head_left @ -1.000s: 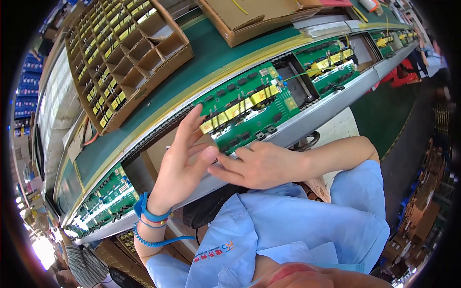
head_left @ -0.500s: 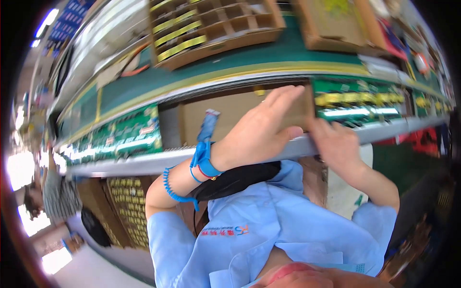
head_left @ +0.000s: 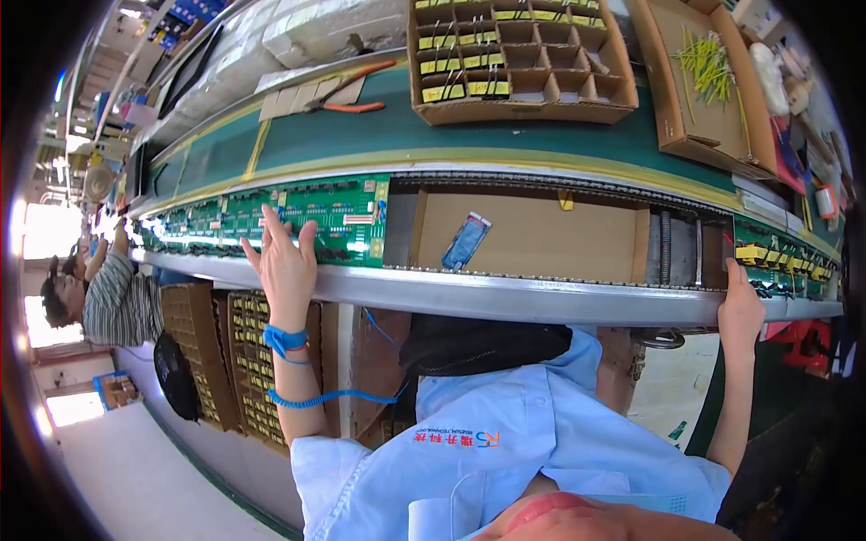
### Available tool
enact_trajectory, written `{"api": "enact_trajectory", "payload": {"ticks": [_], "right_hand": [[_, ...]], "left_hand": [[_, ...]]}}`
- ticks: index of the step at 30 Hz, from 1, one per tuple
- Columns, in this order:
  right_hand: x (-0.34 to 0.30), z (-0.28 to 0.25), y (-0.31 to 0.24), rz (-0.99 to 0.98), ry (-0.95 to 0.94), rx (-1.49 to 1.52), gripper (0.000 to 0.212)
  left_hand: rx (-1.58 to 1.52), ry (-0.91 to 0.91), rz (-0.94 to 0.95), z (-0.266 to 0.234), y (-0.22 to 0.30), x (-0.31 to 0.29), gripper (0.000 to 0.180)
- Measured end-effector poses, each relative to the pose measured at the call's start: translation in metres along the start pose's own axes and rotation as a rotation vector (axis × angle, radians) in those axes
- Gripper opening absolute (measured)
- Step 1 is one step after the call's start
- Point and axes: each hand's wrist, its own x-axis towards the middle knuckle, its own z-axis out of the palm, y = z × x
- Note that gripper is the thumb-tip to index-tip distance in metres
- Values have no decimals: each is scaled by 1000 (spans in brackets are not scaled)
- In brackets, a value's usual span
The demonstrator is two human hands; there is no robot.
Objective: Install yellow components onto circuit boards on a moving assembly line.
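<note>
My left hand (head_left: 290, 270), its fingers spread, reaches over the near edge of a green circuit board (head_left: 311, 221) lying on the rail track at left. A blue wrist strap with a coiled cord is on that arm. Farther right, my right hand (head_left: 741, 307) rests at the metal front rail (head_left: 541, 302), its index finger stretched to the left edge of a second circuit board (head_left: 785, 260) carrying yellow-wrapped parts. The other right fingers are partly hidden. Between the boards, a cardboard tray (head_left: 559, 239) shows through the track gap, with a blue object (head_left: 467, 242), kind unclear, in it.
Beyond the track stand a divided carton (head_left: 528, 113) of yellow-wrapped parts and a carton (head_left: 672, 135) with yellow-green wires. Orange-handled pliers (head_left: 356, 107) lie at back left. Stacked cartons (head_left: 194, 361) stand below left; a co-worker in a striped shirt (head_left: 126, 298) is farther left.
My hands have moved apart from the middle, the left one to the left-hand board, the right one to the right-hand board. The view has shifted, showing more of the track.
</note>
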Motion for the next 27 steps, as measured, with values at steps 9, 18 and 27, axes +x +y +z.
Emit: {"api": "enact_trajectory", "payload": {"ticks": [9, 18, 27], "right_hand": [[69, -61, -58, -277, 401, 312, 18], [281, -83, -171, -395, 757, 575, 19], [305, -97, -212, -121, 689, 366, 33]], "left_hand": [[-270, -193, 273, -30, 79, -8, 83], [-337, -340, 786, -69, 208, 12, 74], [-336, 529, 668, 2, 303, 231, 17]]}}
